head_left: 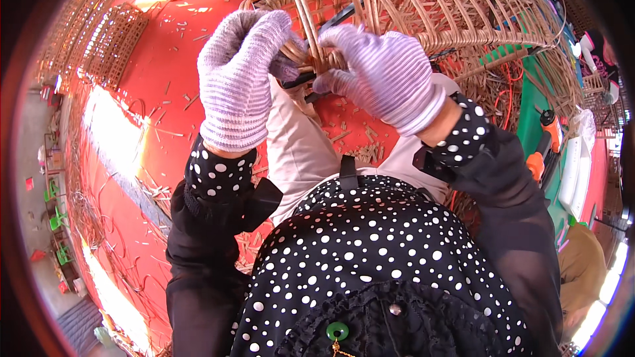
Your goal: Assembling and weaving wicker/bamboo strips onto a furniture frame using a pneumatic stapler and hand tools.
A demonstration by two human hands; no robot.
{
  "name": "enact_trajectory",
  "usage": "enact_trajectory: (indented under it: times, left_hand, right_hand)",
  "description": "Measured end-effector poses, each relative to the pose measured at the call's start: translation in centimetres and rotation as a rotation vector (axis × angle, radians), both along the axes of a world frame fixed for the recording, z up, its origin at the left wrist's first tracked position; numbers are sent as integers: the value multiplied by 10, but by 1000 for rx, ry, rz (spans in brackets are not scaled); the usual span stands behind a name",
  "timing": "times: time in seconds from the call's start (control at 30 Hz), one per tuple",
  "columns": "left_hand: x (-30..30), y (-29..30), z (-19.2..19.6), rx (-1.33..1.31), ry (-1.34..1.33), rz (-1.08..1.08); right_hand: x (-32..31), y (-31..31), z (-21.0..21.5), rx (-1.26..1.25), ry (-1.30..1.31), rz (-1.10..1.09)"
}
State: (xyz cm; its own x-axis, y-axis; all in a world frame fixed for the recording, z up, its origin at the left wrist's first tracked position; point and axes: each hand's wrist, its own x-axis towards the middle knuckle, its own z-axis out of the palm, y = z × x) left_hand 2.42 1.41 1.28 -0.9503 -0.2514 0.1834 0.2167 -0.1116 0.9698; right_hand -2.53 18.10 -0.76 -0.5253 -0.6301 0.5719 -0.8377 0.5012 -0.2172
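A woven rattan piece [456, 41] with a thick wrapped rim lies across the far side, above my knees. Both my hands wear lavender knit gloves and meet at its near left end. My left hand [238, 76] is closed around the rim, its fingertips bent in and partly hidden behind the work. From the other side my right hand [387, 73] pinches, thumb and forefinger against the rattan strips [306, 16] that wrap over the rim. Some longer strips stand up between the hands. Exactly which strip each hand grips is partly hidden.
Other woven rattan pieces [109, 46] stand at the far left. Cut rattan scraps litter the red floor [175, 86]. On the right lie an orange and black tool [552, 129], a white tray [577, 172] and a heap of loose strips. Green stools [56, 218] stand far left.
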Motion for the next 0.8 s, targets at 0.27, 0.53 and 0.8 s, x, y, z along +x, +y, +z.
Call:
enact_trajectory:
  times: [0.27, 0.53, 0.8]
  left_hand:
    - [12, 2, -3, -34, -21, -3]
    - [-11, -1, 4, -21, -16, 85]
    - [-38, -10, -11, 222, -97, 57]
  right_hand:
    - [-53, -39, 64, 404, -933, -120]
    - [-55, -40, 45, 297, -1210, -119]
    - [-42, -35, 43, 296, -1231, -82]
